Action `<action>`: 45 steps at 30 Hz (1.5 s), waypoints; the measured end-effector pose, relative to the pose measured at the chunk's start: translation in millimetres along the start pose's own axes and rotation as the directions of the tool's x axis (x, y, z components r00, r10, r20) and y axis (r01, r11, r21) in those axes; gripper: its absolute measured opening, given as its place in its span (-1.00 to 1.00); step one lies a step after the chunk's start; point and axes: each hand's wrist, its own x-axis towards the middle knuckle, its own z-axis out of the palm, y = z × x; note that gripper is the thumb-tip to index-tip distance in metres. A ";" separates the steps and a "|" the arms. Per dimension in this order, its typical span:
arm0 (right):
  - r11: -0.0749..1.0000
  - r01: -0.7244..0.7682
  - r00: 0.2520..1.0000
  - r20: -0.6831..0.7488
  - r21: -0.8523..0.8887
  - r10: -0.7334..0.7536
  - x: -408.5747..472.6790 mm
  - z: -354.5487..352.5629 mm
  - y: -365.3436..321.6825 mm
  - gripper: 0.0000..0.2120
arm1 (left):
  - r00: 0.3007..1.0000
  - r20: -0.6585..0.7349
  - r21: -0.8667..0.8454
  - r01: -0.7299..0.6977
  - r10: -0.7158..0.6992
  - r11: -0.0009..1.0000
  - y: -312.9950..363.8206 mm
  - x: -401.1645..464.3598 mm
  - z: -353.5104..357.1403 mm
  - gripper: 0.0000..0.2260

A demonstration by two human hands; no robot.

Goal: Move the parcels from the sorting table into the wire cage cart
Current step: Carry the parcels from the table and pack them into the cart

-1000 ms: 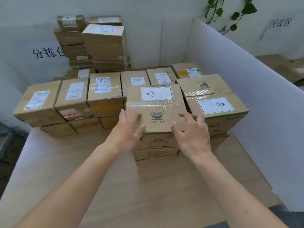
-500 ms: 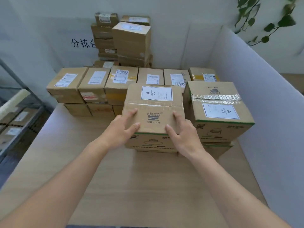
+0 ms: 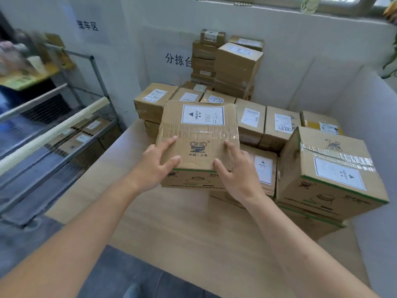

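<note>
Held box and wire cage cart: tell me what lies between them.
Head view: only the bare wooden table corner and its edge lie between the held box and the cart; no parcels there.

Both bare forearms reached forward from the bottom corners and converged toward the middle. The left hand [image 3: 155, 166] gripped the near left corner of a box [image 3: 198, 145], thumb laid on top near the front edge, index finger stretched along the top, the remaining fingers hidden beneath or behind the side. The right hand [image 3: 237, 175] clasped the near right corner, thumb pointing inward across the top, fingers extended up along the right edge. Wrists were roughly straight, palms facing each other.
</note>
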 end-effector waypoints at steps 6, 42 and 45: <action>0.995 0.100 0.991 0.091 -0.015 -0.098 12.2 58.6 -58.8 -0.36 | 0.991 -0.112 0.017 0.081 -0.079 0.997 -51.6 -31.8 -58.7 -0.45; 0.946 0.314 0.846 0.427 0.084 -0.319 118.3 578.1 -472.9 -0.45 | 0.802 -0.350 -0.024 0.509 -0.484 0.861 -464.7 -104.3 -502.4 -0.43; 0.943 0.315 0.825 0.460 0.105 -0.327 146.1 608.2 -491.3 -0.44 | 0.773 -0.371 -0.030 0.543 -0.514 0.839 -485.1 -87.2 -524.8 -0.43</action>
